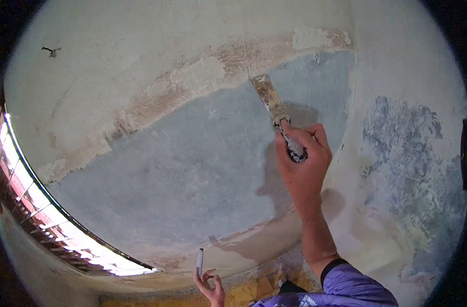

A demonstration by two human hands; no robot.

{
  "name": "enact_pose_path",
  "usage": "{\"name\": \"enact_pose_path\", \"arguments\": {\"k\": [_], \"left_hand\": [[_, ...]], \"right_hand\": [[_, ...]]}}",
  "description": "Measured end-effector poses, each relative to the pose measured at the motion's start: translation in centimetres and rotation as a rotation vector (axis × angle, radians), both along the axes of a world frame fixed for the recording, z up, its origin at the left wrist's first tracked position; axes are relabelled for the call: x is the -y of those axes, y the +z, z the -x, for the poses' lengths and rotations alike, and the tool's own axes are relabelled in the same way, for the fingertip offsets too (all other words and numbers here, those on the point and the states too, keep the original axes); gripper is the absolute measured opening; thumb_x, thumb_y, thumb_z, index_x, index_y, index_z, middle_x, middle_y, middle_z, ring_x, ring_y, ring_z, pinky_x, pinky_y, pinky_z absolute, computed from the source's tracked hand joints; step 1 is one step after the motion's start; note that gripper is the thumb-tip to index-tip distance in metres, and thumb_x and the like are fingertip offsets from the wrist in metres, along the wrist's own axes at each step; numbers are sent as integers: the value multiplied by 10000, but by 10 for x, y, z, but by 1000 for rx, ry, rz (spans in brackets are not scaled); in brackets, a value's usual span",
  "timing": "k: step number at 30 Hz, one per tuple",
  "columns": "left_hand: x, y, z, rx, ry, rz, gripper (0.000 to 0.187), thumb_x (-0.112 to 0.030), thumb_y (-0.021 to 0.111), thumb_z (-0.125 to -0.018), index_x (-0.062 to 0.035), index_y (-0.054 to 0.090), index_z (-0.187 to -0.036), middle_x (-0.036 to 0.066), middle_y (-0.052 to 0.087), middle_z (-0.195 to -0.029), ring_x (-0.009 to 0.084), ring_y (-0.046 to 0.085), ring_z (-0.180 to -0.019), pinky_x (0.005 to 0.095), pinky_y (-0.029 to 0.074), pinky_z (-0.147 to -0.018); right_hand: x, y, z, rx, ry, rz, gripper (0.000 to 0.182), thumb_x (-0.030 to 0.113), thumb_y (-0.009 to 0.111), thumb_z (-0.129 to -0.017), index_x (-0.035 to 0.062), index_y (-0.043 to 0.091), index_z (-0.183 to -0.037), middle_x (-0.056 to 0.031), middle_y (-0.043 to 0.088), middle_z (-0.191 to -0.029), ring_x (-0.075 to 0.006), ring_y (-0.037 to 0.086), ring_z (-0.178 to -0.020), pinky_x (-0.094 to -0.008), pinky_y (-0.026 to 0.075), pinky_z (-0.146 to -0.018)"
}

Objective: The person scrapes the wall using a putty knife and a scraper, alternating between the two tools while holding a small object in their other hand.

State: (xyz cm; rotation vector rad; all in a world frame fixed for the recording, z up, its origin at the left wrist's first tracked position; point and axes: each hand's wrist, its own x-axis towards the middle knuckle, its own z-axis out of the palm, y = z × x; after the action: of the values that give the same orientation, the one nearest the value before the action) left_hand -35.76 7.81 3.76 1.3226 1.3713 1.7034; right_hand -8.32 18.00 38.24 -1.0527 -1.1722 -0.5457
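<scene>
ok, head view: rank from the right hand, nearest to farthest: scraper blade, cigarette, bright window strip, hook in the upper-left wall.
1. scraper blade, just above the right hand, which grips its handle.
2. cigarette, below and to the left, in the left hand.
3. bright window strip, far lower left.
4. hook, top-left corner.

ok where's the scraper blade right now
In the head view, the scraper is right of centre, held up in the right hand, its blade tip against the wall where grey surface meets bare plaster.
</scene>
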Motion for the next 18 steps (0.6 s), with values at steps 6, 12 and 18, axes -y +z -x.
{"name": "enact_pose_path", "arguments": {"k": [6, 12, 18], "left_hand": [[4, 4, 4, -50, 11, -18, 723, 49, 585, -812, -68, 262, -1448, 135, 630, -1016, 171, 564, -873, 311, 429, -795], [-2, 1, 5, -64, -18, -48, 725, 32, 593, -816, -70, 259, -1451, 135, 630, -1015, 172, 564, -908, 309, 427, -800], [-1, 2, 7, -55, 4, -50, 724, 15, 603, -822, -65, 256, -1452, 133, 621, -1011, 183, 569, -923, 315, 425, -806]], "right_hand": [[3, 6, 2, -8, -16, 9, 272, 36, 742, -731, 68, 709, -999, -87, 532, -805, -219, 550, -713, -342, 451, -630], [0, -6, 0, 1, -22, 46, 260, 40, 743, -733, 66, 707, -989, -89, 529, -814, -236, 555, -734, -356, 457, -646], [5, 25, 9, 19, -14, -4, 249, 34, 748, -719, 53, 711, -965, -102, 542, -793, -249, 561, -731, -362, 465, -661]]}}
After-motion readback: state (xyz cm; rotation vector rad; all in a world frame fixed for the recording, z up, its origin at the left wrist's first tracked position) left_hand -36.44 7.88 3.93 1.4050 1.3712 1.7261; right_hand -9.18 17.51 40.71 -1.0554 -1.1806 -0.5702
